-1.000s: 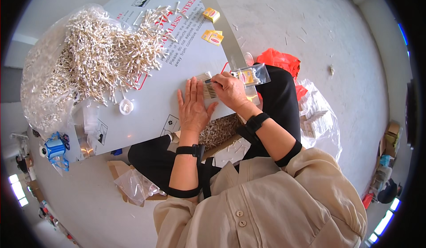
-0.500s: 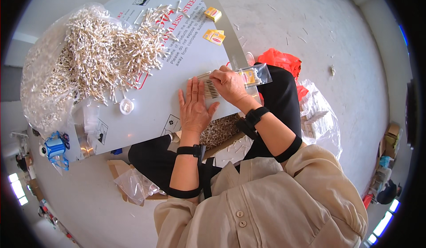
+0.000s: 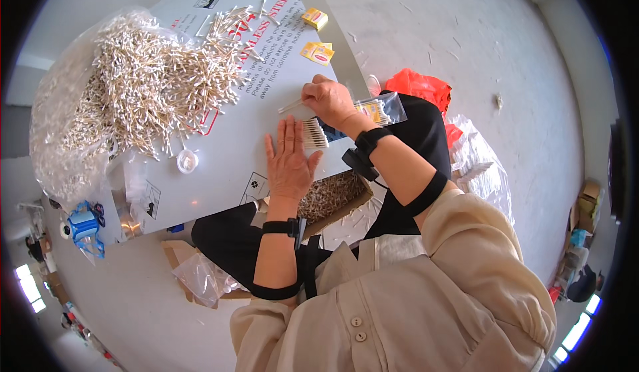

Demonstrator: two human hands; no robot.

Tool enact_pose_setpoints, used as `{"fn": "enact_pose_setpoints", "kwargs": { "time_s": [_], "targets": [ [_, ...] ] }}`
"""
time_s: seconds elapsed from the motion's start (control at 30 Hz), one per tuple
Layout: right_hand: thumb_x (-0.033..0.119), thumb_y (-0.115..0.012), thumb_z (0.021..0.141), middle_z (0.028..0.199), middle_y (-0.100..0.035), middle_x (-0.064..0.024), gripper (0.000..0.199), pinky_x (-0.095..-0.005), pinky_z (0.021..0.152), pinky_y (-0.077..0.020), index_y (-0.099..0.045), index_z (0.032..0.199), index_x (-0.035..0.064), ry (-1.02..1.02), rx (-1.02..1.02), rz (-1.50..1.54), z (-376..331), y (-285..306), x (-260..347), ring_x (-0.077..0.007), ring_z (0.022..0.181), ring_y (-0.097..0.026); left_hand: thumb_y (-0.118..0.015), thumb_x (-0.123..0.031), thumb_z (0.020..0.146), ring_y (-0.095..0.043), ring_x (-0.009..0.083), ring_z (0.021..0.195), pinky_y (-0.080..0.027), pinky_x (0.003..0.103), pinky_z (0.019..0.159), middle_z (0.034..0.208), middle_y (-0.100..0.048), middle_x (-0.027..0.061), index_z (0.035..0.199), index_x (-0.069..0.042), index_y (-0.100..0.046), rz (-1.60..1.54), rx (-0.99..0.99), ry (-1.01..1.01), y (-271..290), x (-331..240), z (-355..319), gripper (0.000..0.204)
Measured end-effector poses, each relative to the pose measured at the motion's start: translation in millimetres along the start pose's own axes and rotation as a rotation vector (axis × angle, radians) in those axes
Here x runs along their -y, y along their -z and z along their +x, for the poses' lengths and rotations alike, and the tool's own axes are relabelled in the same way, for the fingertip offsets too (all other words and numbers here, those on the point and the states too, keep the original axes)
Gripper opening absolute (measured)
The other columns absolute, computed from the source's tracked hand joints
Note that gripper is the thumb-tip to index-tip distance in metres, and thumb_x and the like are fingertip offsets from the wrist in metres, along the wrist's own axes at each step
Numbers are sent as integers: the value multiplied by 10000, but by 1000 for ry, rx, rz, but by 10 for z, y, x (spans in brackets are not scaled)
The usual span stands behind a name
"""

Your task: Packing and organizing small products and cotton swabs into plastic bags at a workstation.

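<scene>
My left hand [image 3: 291,162] lies flat on the table with its fingers stretched out, their tips against the left end of a row of cotton swabs [image 3: 314,134]. Just beyond that row, my right hand [image 3: 328,102] pinches a few loose swabs [image 3: 291,106], which stick out to the left of its fingertips. Beside my right wrist, at the table's right edge, is a clear plastic bag [image 3: 394,107] holding swabs and a yellow card. The right hand's palm side is hidden.
A big heap of cotton swabs [image 3: 160,72] spills from a clear bag on the left of the table [image 3: 226,152]. Yellow cards [image 3: 318,53] and a small yellow box [image 3: 314,18] lie at the far edge. A swab-filled carton [image 3: 333,195] stands below the near edge.
My right hand has moved up and left, off the row, with a few swabs now showing in its fingers. More of the row is uncovered. My left hand stays nearly in place.
</scene>
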State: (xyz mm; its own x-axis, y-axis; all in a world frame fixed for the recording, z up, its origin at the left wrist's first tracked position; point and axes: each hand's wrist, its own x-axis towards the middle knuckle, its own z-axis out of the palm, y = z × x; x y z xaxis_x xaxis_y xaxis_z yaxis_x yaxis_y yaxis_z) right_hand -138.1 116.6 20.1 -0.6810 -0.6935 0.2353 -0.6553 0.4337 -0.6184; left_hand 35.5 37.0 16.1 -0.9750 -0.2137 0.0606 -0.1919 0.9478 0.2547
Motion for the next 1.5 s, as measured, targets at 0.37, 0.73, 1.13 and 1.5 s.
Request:
{"fn": "enact_pose_setpoints", "kwargs": {
  "time_s": [0.37, 0.73, 1.13, 1.5],
  "targets": [
    [291, -666, 827, 1455, -432, -101, 595, -442, 1113, -304, -488, 1345, 58, 304, 240, -219, -823, 332, 174, -255, 1376, -359, -487, -434, 957, -183, 254, 1474, -107, 510, 1186, 1586, -224, 107, 1496, -49, -293, 10, -7, 14, 16, 22, -15, 691],
    [187, -556, 833, 1429, -481, -94, 491, -446, 1157, -275, -558, 1300, 36, 422, 138, -323, -875, 291, 42, -237, 1323, -456, -515, -462, 936, -165, 277, 1477, -100, 512, 1187, 1586, -215, 130, 1503, -42, -276, 26, -19, 24, -29, -154, -2, 745],
    [284, -566, 876, 1498, -379, -90, 569, -447, 1182, -190, -451, 1392, 72, 232, 137, -438, -996, 662, -149, -227, 1396, -337, -545, -451, 924, -121, 281, 1487, -69, 509, 1189, 1600, -167, 138, 1518, -44, -232, -18, 33, 75, -104, -510, 85, 785],
    [508, -469, 946, 1587, -212, -105, 748, -464, 1193, -116, -228, 1521, 95, -86, 177, -320, -1187, 693, -524, -268, 1458, -216, -467, -481, 959, -93, 289, 1490, -76, 510, 1189, 1602, -136, 156, 1532, -42, -156, 31, 62, 74, -125, -620, 159, 786]
  ]
}}
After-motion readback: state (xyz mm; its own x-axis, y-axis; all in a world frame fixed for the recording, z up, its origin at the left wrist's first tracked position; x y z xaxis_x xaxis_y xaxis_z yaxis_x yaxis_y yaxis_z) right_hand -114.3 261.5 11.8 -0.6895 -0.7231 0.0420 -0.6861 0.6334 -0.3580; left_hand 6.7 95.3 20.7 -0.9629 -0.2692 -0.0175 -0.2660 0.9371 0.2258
